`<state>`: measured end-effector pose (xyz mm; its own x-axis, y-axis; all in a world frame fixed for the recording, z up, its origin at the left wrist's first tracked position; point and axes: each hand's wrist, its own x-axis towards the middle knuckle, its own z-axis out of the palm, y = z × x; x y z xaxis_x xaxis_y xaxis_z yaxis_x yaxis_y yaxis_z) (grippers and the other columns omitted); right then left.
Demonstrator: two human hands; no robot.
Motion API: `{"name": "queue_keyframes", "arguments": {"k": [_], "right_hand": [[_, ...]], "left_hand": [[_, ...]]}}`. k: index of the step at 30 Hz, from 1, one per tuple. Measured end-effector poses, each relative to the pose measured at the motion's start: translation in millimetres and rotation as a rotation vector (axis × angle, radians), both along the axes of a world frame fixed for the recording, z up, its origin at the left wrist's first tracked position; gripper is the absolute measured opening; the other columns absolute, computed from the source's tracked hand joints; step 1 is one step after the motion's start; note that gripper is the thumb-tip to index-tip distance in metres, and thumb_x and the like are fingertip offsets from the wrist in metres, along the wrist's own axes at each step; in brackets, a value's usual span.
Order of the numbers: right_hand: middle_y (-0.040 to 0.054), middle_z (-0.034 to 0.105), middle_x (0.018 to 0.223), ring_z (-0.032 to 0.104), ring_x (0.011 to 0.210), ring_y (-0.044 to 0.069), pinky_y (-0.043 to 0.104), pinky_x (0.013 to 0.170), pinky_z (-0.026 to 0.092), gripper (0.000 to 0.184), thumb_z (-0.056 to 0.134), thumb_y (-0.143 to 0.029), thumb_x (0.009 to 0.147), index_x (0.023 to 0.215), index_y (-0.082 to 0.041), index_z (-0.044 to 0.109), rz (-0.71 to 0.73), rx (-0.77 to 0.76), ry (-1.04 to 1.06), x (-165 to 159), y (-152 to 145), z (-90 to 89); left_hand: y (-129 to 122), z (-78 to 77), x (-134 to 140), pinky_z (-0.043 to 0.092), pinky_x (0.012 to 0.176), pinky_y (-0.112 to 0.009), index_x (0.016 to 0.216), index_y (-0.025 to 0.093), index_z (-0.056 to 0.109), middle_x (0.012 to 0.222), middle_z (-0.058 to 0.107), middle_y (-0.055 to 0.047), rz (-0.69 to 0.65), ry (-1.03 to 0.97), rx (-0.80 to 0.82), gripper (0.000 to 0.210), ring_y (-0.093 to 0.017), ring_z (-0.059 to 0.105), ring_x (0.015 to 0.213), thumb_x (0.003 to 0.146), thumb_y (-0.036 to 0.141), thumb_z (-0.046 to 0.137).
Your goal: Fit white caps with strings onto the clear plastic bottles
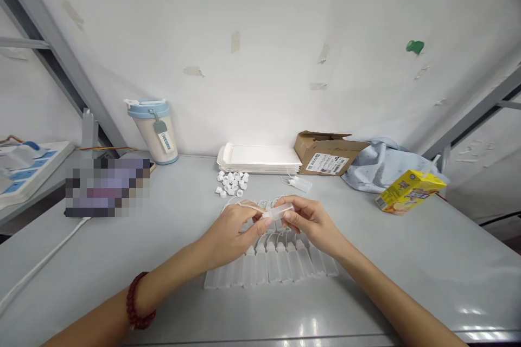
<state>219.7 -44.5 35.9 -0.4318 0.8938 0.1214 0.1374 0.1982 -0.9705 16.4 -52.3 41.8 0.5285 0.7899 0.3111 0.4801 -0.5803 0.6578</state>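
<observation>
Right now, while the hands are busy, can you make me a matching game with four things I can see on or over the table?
Things:
1. small bottle
2. white caps
3. beaded bracelet
4. snack carton

Clues:
A. dark red
B. in a loose cluster
C. mostly yellow
D. held by the left hand and right hand

Right pairs: 1-D, 2-B, 3-A, 4-C
</observation>
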Motion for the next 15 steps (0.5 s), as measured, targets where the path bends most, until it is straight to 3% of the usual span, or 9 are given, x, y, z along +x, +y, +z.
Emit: {"name": "queue_keyframes", "arguments": {"k": [4, 8, 12, 15], "right_hand": [[-0.0009, 0.055, 0.064, 0.038, 0.052, 0.008, 0.022, 0.049, 0.031, 0.025, 0.056, -0.036, 0.084, 0.099, -0.017, 0.061, 0.010, 0.013, 0.012, 1.0, 0.0, 0.5], [-0.0012, 0.055, 0.064, 0.039, 0.052, 0.008, 0.023, 0.050, 0.033, 0.023, 0.054, -0.034, 0.085, 0.099, -0.018, 0.061, 0.020, 0.015, 0.012, 1.2, 0.8, -0.9], [-0.0023, 0.051, 0.062, 0.040, 0.051, 0.008, 0.023, 0.050, 0.033, 0.021, 0.053, -0.034, 0.085, 0.093, -0.017, 0.062, 0.027, 0.002, 0.026, -0.6, 0.6, -1.4], [-0.0046, 0.042, 0.055, 0.036, 0.049, 0.008, 0.023, 0.048, 0.029, 0.022, 0.054, -0.036, 0.084, 0.089, -0.016, 0.063, 0.000, 0.003, 0.029, -1.9, -1.3, -0.3]], "left_hand": [[-0.2, 5.0, -1.1, 0.040, 0.054, -0.021, 0.070, 0.016, 0.064, 0.071, 0.063, -0.002, -0.009, -0.022, -0.227, 0.044, -0.013, 0.055, 0.063, 0.092, 0.040, 0.034], [0.1, 2.9, -1.5, 0.038, 0.052, -0.021, 0.065, 0.015, 0.063, 0.067, 0.061, -0.001, -0.024, -0.040, -0.302, 0.046, -0.012, 0.052, 0.059, 0.092, 0.040, 0.035], [-2.5, 1.3, 0.8, 0.035, 0.052, -0.021, 0.060, 0.015, 0.057, 0.059, 0.057, 0.001, -0.021, -0.024, -0.218, 0.040, -0.010, 0.049, 0.055, 0.091, 0.033, 0.040], [-3.5, -2.4, 2.6, 0.035, 0.055, -0.023, 0.056, 0.016, 0.050, 0.052, 0.048, 0.002, -0.046, -0.010, 0.036, 0.038, -0.011, 0.045, 0.055, 0.091, 0.025, 0.041]]}}
